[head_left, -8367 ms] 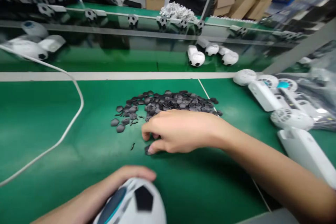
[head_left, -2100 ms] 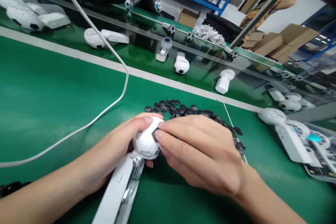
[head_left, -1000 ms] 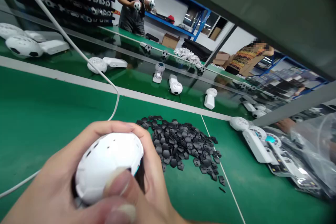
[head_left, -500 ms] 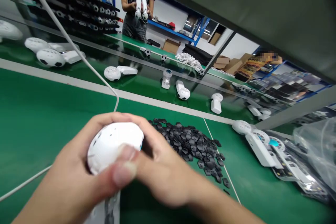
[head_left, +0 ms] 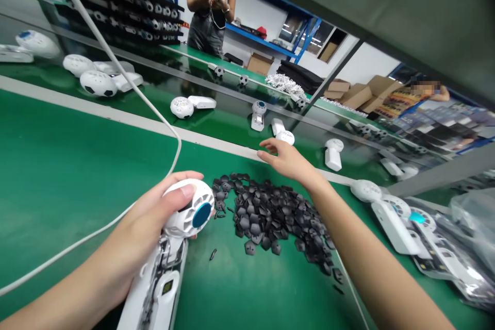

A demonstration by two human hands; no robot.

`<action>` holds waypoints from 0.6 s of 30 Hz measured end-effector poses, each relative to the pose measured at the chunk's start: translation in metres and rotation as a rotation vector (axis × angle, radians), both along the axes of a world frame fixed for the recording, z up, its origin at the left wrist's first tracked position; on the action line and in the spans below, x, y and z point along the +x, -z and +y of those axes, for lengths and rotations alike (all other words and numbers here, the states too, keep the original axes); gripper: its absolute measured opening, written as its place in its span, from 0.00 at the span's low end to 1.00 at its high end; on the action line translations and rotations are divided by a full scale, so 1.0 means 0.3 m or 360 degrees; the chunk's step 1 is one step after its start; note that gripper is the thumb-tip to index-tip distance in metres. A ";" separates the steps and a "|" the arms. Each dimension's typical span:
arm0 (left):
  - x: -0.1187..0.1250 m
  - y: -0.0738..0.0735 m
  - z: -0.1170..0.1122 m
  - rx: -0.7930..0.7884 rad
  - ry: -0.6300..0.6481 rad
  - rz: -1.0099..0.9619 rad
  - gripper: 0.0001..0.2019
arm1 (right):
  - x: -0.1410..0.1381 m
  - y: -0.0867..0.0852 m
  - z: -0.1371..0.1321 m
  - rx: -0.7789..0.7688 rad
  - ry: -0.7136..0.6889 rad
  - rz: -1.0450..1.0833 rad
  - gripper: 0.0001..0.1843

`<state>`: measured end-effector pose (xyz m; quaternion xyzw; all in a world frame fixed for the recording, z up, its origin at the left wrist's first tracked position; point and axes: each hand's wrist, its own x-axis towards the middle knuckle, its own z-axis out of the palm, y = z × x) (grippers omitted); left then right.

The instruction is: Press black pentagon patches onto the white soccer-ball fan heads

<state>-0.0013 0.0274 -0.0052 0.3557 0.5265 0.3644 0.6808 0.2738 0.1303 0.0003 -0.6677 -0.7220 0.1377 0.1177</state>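
Observation:
My left hand (head_left: 149,227) grips a white handheld fan (head_left: 176,240) by its round head, whose blue centre faces right; its handle runs down to the frame's bottom edge. My right hand (head_left: 284,159) is stretched out over the far edge of the green table, fingers apart and holding nothing, close to a football-patterned fan (head_left: 285,137) on the conveyor belt (head_left: 216,124). A pile of small black pentagon pieces (head_left: 270,216) lies on the green table (head_left: 58,165) between my arms.
A white cable (head_left: 127,90) loops across the table at left. More white fans (head_left: 398,216) and a plastic bag lie at right. Other fans (head_left: 98,82) sit on the belt. A person (head_left: 209,5) stands beyond it, holding two fans.
My right hand has left the fan's head and reached forward past the black pieces to the belt. My left hand has turned the fan so its blue centre shows.

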 end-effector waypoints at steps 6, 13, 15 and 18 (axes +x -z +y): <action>-0.003 0.020 0.017 0.0035 0.0075 -0.0132 0.31 | 0.056 0.066 0.352 -0.0010 0.0068 -0.0169 0.21; -0.020 0.033 0.026 0.0050 0.0146 -0.0302 0.34 | 0.079 0.152 0.497 0.0193 0.0214 -0.0173 0.17; -0.020 0.030 0.023 0.0019 0.0173 -0.0314 0.32 | 0.092 0.160 0.469 0.0247 0.0202 -0.0113 0.16; -0.022 0.027 0.019 0.0010 0.0201 -0.0271 0.29 | 0.108 0.148 0.379 0.0290 0.0060 0.0033 0.16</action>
